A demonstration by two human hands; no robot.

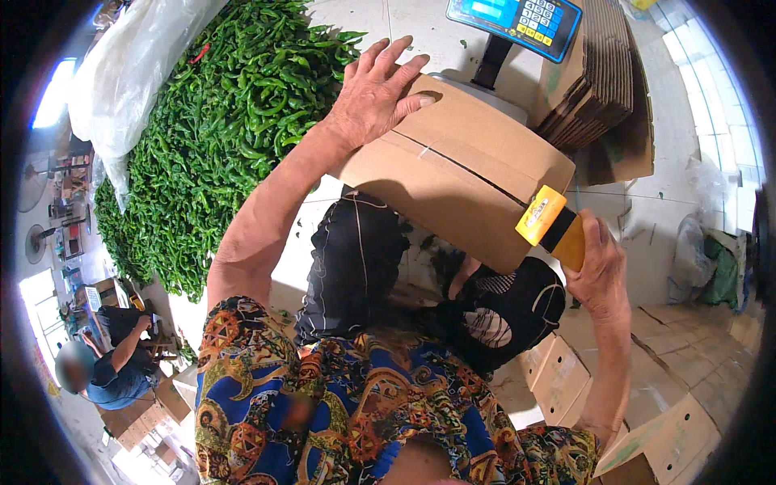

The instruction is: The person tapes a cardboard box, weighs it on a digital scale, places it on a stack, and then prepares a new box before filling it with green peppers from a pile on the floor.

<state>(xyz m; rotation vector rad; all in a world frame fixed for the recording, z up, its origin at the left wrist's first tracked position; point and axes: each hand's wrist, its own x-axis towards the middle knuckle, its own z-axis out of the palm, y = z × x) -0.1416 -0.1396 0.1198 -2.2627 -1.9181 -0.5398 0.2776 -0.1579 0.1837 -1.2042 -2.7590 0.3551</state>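
A closed cardboard box lies before me, its top flaps meeting along a dark center seam. My left hand rests on its far left edge, fingers spread, holding nothing. In my right hand is a yellow-and-black packing tape dispenser, set against the right end of the seam. Whether tape is stuck to the box there cannot be made out. Behind the box, partly hidden by it, stands a digital scale with a lit display and keypad.
Green chili peppers form a large heap on the left, beside clear plastic sheeting. Flattened cardboard boxes are stacked at the back right. More cardboard boxes stand at the lower right. Another person sits at the far left.
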